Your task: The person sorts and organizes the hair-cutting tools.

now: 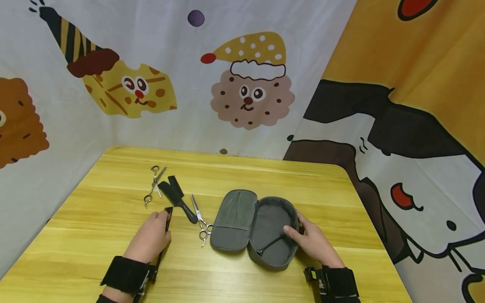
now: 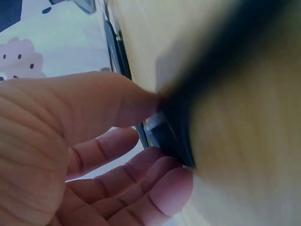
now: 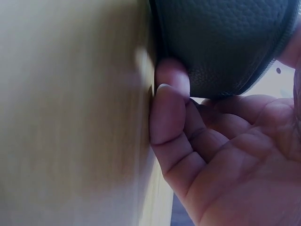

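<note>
Between its thumb and fingers, my left hand [image 1: 149, 235] pinches a long, thin black tool [image 1: 163, 254], seen edge-on near the table's front left. Its dark, blurred length crosses the left wrist view, and I cannot tell its exact kind. My right hand [image 1: 314, 237] grips the right wall of a dark grey zip case [image 1: 278, 263], thumb over the rim and fingers around the outside. The case's lid [image 1: 233, 223] lies folded out to the left. Inside is a thin black strip [image 1: 270, 245]. In the right wrist view, fingertips [image 3: 169, 113] press by the case's textured base.
Left of the case lie silver scissors [image 1: 201, 221]. Beyond the left hand are black combs [image 1: 174, 195] overlapping each other, and another pair of scissors [image 1: 154, 185]. Everything rests on a wooden table [image 1: 212, 172], with printed cloth [image 1: 182, 134] hanging behind its far edge.
</note>
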